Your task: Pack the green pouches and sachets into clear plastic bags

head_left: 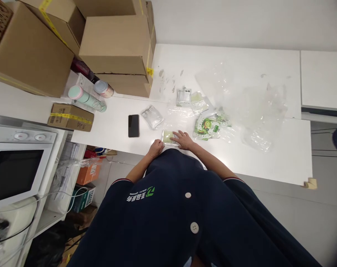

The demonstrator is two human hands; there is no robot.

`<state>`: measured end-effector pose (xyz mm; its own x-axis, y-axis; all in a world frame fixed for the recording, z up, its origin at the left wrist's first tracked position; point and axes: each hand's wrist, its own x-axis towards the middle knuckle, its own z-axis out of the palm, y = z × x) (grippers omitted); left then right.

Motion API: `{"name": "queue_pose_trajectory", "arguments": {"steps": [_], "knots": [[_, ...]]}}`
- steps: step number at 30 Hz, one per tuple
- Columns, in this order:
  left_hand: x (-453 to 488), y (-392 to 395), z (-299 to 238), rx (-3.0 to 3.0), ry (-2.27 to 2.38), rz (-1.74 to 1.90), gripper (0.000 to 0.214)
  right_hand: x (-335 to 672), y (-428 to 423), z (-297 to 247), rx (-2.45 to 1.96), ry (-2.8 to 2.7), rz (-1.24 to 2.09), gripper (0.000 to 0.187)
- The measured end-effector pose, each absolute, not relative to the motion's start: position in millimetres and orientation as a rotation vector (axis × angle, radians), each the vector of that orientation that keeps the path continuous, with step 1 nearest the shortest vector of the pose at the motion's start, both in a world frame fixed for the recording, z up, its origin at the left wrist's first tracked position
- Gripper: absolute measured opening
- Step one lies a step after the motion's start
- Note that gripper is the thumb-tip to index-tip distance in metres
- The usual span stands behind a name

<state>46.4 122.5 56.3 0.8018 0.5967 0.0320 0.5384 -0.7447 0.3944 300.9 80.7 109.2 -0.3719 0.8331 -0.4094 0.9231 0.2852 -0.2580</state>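
Note:
A flat, pale green packet in clear wrapping (166, 136) lies at the table's front edge, close to my body. My right hand (183, 140) rests on its right part with the fingers stretched out. At the packet's lower left corner is my left hand (156, 147), its fingers closed together; what they pinch is hidden. Beyond the packet, a silvery clear pouch (152, 117) lies to the left. On the right is a green and white printed plastic bag (208, 127). Farther back are a small silver packet (184, 97) and a pale green sachet (198, 102).
A black phone (134, 126) lies on the white table (279, 163). Crumpled clear plastic (257, 111) spreads over its right side. Cardboard boxes (115, 40), a mint bottle (86, 98), a tin (103, 89) and a small taped box (70, 117) stand left. A microwave (18, 163) is lower left.

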Motion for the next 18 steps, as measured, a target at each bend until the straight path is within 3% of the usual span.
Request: {"name": "queue_pose_trajectory", "arguments": {"steps": [6,18], "knots": [[41,126,52,2.55,1.132,0.262,0.037,294,74,104,1.702,2.347,-0.674,0.077],[44,146,61,2.797,0.658,0.123,0.024,291,57,95,1.75,2.371,-0.648,0.085]]}}
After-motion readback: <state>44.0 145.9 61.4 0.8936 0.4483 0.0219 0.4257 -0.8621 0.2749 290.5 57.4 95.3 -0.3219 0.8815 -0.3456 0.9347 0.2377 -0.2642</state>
